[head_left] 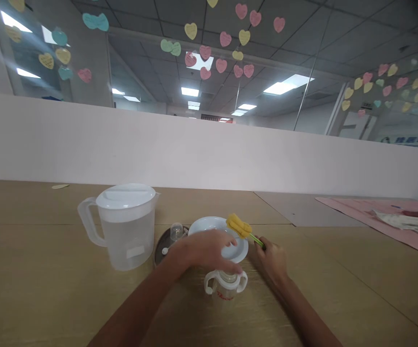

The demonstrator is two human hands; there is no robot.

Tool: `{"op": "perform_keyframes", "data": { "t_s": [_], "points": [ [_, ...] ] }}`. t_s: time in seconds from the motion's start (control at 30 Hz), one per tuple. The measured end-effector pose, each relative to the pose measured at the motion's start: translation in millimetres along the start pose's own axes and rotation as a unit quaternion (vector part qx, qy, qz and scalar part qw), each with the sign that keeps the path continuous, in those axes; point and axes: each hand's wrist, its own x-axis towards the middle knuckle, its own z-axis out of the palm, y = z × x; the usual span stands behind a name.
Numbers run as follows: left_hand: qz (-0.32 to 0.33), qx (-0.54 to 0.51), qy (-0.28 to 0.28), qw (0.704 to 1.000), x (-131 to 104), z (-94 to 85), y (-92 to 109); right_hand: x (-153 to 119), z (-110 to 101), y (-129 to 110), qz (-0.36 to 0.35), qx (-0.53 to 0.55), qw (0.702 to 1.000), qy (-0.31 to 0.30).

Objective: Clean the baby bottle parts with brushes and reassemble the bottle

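Note:
My right hand (273,260) is closed around the green handle of a bottle brush (239,226), whose yellow sponge head points up and left over the far rim of a white bowl (209,222). My left hand (210,248) reaches across the front of the bowl, thumb and fingers apart, with nothing seen between them. Just below its thumb stands a clear baby bottle (226,286) with two white side handles and red print, upright and with no teat on top. Whether the thumb touches the bottle's neck I cannot tell. The hand covers part of the bowl.
A lidded translucent pitcher (129,236) stands on the left. Between it and the bowl is a dark round tray (159,250) with a clear cap (176,231) and small white parts, partly behind my left arm. A pink cloth (360,212) lies far right. A low white wall (194,154) closes the back.

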Motion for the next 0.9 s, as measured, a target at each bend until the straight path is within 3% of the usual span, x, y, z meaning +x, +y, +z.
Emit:
{"op": "perform_keyframes", "data": {
  "t_s": [0.1, 0.2, 0.43, 0.53, 0.7, 0.77, 0.9],
  "points": [
    [0.054, 0.098, -0.038, 0.993, -1.3, 29.8, 16.9, 0.1, 2.1, 4.2, 0.018, 0.004, 1.0, -0.001],
    [0.059, 0.151, -0.049, 0.986, -1.0, 45.1, 18.0, -0.7, 5.0, 11.7, 0.049, 0.019, 0.999, 0.002],
    [0.145, 0.047, -0.057, 0.987, -9.2, 36.4, 6.1, -4.9, 9.7, 29.1, 0.105, 0.027, 0.994, -0.018],
    [0.169, -0.054, 0.017, 0.984, -14.4, 18.6, 2.7, -8.1, 7.3, 33.4, 0.156, 0.039, 0.987, -0.029],
    [0.115, -0.209, 0.174, 0.955, -17.1, -9.9, -10.5, -9.5, 0.7, 29.7, 0.176, 0.071, 0.981, -0.039],
    [0.094, -0.249, 0.213, 0.94, -12.9, -12.6, -20.5, -9.7, -2.9, 25.9, 0.174, 0.086, 0.981, -0.027],
    [0.056, -0.288, 0.274, 0.916, 1.3, -10.8, -43.6, -11.3, -11.8, 20.2, 0.173, 0.129, 0.975, 0.054]
  ]
}}
